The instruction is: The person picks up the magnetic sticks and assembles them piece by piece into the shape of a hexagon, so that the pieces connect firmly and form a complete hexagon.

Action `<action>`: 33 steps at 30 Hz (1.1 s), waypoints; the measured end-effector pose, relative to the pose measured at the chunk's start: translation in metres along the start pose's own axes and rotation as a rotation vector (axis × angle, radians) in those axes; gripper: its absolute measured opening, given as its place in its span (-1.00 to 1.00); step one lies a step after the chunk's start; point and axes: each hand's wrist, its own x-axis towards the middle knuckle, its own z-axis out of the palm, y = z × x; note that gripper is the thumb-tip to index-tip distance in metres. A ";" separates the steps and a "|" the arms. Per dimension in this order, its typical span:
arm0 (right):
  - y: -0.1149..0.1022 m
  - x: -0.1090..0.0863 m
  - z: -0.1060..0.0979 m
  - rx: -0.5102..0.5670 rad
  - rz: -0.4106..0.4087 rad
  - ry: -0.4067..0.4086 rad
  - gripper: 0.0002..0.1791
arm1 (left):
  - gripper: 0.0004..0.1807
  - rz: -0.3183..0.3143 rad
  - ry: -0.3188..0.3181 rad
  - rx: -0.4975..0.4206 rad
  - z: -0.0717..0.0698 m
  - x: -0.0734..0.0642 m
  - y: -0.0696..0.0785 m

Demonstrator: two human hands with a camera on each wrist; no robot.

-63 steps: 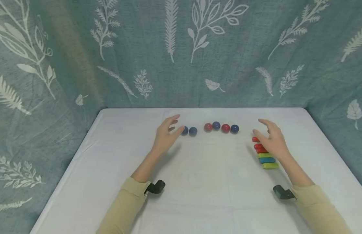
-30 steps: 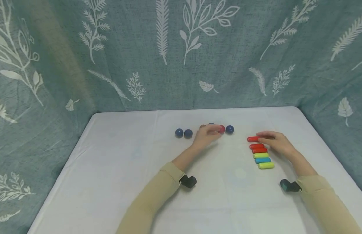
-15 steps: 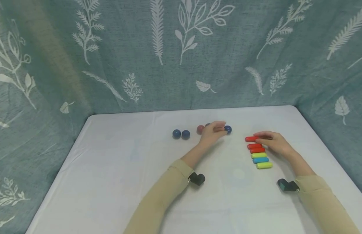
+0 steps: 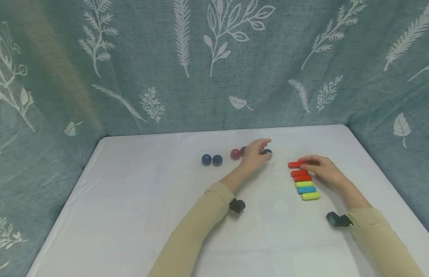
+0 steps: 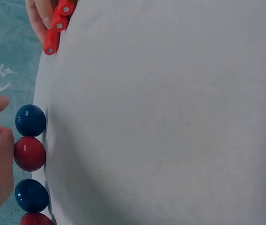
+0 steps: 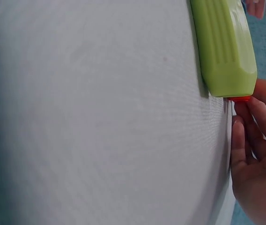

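My left hand (image 4: 254, 156) reaches over a row of glossy red and blue balls, its thumb and fingers apart, nearest the rightmost blue ball (image 4: 268, 151). Beside it in the left wrist view lie a blue ball (image 5: 30, 120) and a red ball (image 5: 30, 153), touching, with the hand left of them. My right hand (image 4: 321, 169) pinches the right end of the farthest red plastic stick (image 4: 294, 165), thumb on the near side and fingers beyond. The near lime-green stick (image 6: 224, 51) covers most of that red stick in the right wrist view.
Two blue balls (image 4: 212, 160) lie to the left, apart from the row. Below the pinched stick, several more sticks form a column: red (image 4: 299, 174), lime green, blue (image 4: 306, 190). Patterned curtain (image 4: 159, 104) hangs behind the white table (image 4: 131, 192).
My left hand has moved right along the balls from the left pair, its fingers spreading wider lately. The right hand has come down onto the far red stick and stayed there. The view has shifted slightly.
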 end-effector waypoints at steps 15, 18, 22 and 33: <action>-0.002 -0.002 0.002 0.002 -0.016 0.008 -0.33 | -0.56 0.034 -0.178 0.444 0.005 0.005 0.001; -0.002 -0.002 0.002 -0.007 -0.022 0.009 -0.34 | -0.58 0.057 -0.201 0.481 0.005 0.005 0.001; -0.002 -0.003 0.002 -0.010 -0.027 0.012 -0.35 | -0.60 0.098 -0.236 0.533 0.003 0.005 0.001; -0.002 -0.004 0.002 -0.017 -0.030 0.017 -0.37 | -0.60 0.144 -0.263 0.539 0.002 0.001 0.001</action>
